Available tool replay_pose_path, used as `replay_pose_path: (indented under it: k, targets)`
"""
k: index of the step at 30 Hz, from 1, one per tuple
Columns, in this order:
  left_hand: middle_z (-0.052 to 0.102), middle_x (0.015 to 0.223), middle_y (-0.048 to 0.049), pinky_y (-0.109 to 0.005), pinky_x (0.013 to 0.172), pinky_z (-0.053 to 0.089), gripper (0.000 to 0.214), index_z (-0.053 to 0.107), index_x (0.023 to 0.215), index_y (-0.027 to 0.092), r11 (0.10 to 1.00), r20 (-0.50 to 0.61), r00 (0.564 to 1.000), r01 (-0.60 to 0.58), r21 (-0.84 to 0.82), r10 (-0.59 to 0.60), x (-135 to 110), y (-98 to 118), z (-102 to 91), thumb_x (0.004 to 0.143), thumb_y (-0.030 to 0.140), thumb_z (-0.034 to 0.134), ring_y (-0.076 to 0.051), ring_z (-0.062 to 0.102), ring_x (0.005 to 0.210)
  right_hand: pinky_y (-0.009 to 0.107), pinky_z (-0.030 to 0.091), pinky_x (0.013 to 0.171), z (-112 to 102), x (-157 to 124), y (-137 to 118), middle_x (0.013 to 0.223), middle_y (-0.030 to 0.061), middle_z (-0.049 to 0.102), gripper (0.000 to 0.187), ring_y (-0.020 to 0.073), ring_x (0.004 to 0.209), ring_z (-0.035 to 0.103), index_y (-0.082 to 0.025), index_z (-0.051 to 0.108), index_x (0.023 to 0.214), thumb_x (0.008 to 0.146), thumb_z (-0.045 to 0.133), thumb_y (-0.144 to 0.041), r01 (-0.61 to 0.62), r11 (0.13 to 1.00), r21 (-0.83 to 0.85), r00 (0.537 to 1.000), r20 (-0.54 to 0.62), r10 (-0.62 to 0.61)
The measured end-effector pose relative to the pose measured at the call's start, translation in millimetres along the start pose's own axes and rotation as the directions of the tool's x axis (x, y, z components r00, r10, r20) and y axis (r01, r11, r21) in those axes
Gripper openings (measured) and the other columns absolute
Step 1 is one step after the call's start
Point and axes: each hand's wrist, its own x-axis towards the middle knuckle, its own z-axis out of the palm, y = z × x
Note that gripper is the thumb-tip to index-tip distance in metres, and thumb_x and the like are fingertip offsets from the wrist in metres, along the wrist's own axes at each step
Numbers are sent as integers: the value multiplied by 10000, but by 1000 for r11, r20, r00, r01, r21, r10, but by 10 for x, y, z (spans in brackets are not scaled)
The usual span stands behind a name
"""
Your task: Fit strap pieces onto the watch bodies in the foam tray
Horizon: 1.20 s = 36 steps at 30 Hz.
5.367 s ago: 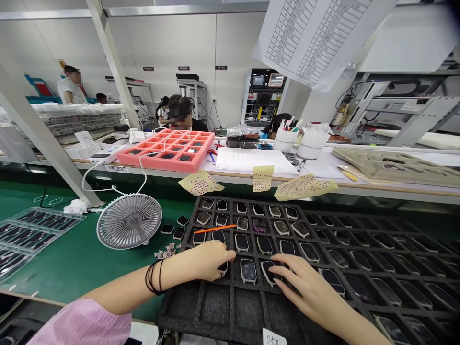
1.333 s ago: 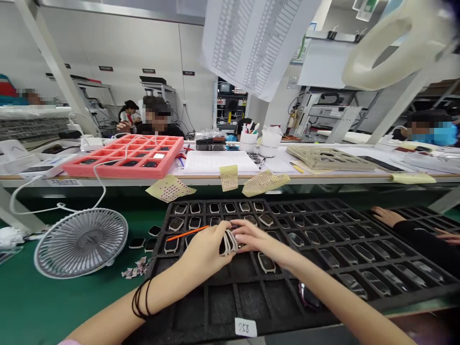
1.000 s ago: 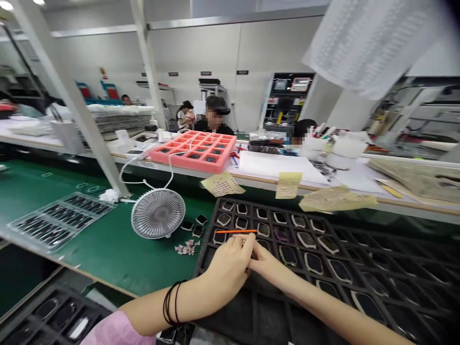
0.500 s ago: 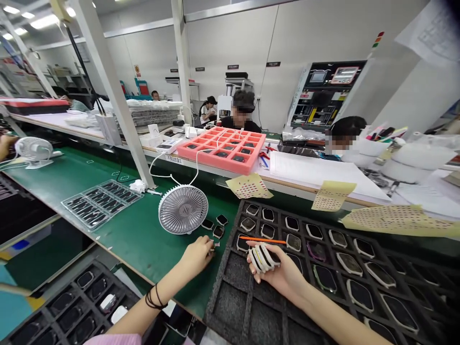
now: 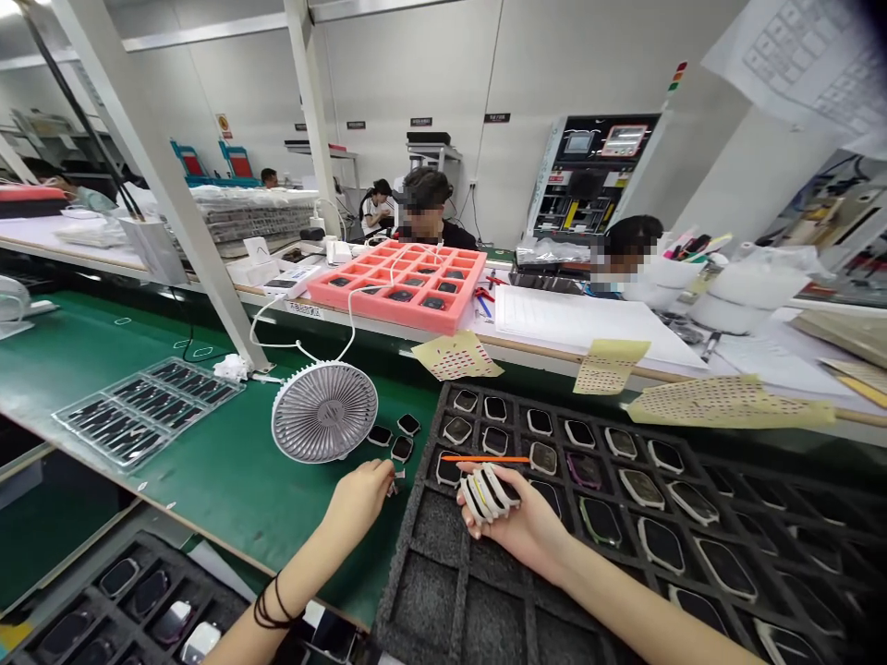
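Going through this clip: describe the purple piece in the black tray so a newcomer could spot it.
Find the black foam tray in front of the person, and the orange stick lying across its cells. Beside the piece at the stick's right end sits a dark rounded piece with a purple rim, the only purple one.

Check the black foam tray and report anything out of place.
An orange stick lies across the top of the black foam tray, spanning several cells instead of sitting in one. Also, one rounded piece in the tray looks purple-tinted, unlike the pieces beside it.
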Motion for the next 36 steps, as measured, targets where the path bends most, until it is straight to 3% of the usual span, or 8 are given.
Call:
replay_pose_path:
  k: [4,7,9,12,14,17,31,36]
  targets:
    - [629,824,-52,-260,628,440,184,580,844,179,982,-53,999,1,-187,-11,-29,5,-133,892,152,404,-186,604,744,327,399,579,15,-7,-12,757,119,676,370,213,616,600,-103,622,1060,817,530,-368,22,999,33,1000,-15,-22]
    - [618,847,-54,-257,636,450,204,606,862,178,860,-202,979,-82,-504,-25,-38,130,-273,906,245,418,-166,589,722,324,395,579,56,-9,-28,743,111,676,346,213,618,596,-111,628,1029,808,552,-365,50,998,49,998,-48,-48]
    - [619,833,-50,-254,634,463,204,627,894,177,672,-211,976,-124,-730,-48,-28,293,-367,882,324,486,-159,588,715,320,395,582,92,-17,-39,751,105,679,334,212,630,598,-122,628,1022,799,572,-365,84,995,51,994,-68,-80]
    - [627,717,-23,-244,599,470,257,632,863,152,281,-26,996,-2,-960,-83,31,594,-434,746,377,673,-139,580,630,316,403,594,147,-54,-56,793,85,683,351,209,666,602,-155,608,1076,800,587,-372,178,983,43,982,-74,-175]
    - [640,680,-21,-225,590,459,299,631,767,132,53,116,991,119,-992,-62,96,770,-420,654,380,755,-116,569,596,319,416,618,175,-94,-66,828,63,680,367,202,700,600,-189,580,1135,815,587,-368,258,965,38,964,-82,-255]
    - [662,689,-33,-195,591,434,311,643,674,120,-137,209,978,207,-969,-1,195,940,-363,606,384,793,-100,573,617,325,436,655,190,-153,-75,893,38,674,414,194,744,596,-240,531,1216,825,597,-357,345,939,5,935,-91,-343]
    - [717,712,-62,-242,577,457,274,769,819,143,41,-21,982,-14,-999,-189,280,1093,-365,673,373,738,-137,557,587,350,492,722,146,-209,-50,1084,34,611,504,196,809,608,-328,489,1273,798,652,-375,494,845,-205,855,-63,-515]
    - [714,782,-72,-259,626,495,252,769,800,156,35,-82,975,-76,-996,-205,277,1152,-348,667,368,747,-180,619,692,352,434,899,20,-195,35,1187,20,565,476,213,1031,558,-339,496,1257,808,648,-377,491,798,-350,835,-73,-546]
